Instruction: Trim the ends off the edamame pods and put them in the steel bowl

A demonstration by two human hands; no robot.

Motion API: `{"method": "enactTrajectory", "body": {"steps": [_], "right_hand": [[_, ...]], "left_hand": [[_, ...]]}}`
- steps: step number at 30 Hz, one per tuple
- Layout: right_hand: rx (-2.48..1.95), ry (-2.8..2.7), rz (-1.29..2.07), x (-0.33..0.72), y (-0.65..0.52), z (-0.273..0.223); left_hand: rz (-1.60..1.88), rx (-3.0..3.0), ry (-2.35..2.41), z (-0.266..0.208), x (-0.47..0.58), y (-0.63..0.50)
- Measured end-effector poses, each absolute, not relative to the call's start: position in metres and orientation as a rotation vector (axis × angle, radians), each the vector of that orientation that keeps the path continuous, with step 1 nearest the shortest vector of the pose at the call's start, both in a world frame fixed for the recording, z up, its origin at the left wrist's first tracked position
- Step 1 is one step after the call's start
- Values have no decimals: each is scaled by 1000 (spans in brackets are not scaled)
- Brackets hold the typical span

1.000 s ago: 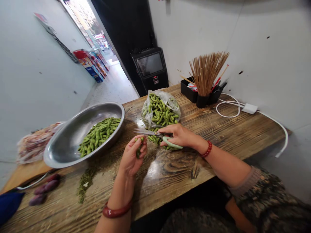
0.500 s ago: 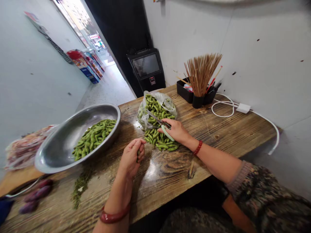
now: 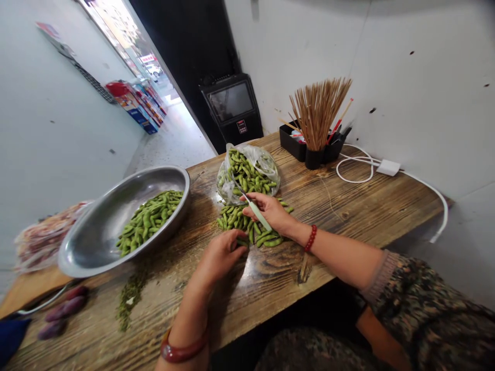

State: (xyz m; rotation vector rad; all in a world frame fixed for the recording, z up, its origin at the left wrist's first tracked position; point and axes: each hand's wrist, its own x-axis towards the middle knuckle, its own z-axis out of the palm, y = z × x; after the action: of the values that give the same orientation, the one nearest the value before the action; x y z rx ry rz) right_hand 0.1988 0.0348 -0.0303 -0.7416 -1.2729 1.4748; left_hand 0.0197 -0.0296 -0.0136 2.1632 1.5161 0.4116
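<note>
My right hand (image 3: 268, 210) is closed around a pair of scissors (image 3: 258, 214) with pale green handles, its blades pointing away toward the plastic bag. Under that hand lies a loose pile of edamame pods (image 3: 231, 216) on the wooden table. My left hand (image 3: 222, 255) is at the near edge of the pile, thumb and fingers closing on an edamame pod (image 3: 243, 241), partly hidden by the fingers. Behind the pile, a clear plastic bag (image 3: 274, 178) stands open, full of pods. To the left, a tilted metal basin (image 3: 91, 242) holds more pods.
Small green trimmings (image 3: 129, 301) lie in front of the basin. Several purple-red items (image 3: 64, 312) and a wrapped bundle (image 3: 42, 239) are at the left. Wooden sticks (image 3: 319, 116) stand in a black holder at the back, near a white cable (image 3: 425, 193). A black speaker-like box (image 3: 232, 105) stands beyond the table.
My left hand has moved right and forward from beside the pile to its near edge. My right hand has shifted slightly left and turned the scissors; the loose pods are more spread out.
</note>
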Motion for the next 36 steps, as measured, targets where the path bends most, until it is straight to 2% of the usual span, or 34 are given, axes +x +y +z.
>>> {"method": "enactTrajectory", "body": {"steps": [18, 22, 26, 30, 36], "right_hand": [[-756, -1269, 1442, 212, 35, -23], [-777, -1325, 1422, 212, 34, -24], [-796, -1425, 1381, 214, 34, -25], [-829, -1502, 1314, 214, 34, -30], [-860, -1603, 1242, 213, 32, -36]], "left_hand": [[267, 2358, 1606, -14, 17, -35], [688, 2168, 1559, -13, 19, -33], [1106, 1496, 1447, -8, 18, -34], [1176, 951, 1198, -3, 18, -37], [1209, 826, 1065, 0, 20, -35]]}}
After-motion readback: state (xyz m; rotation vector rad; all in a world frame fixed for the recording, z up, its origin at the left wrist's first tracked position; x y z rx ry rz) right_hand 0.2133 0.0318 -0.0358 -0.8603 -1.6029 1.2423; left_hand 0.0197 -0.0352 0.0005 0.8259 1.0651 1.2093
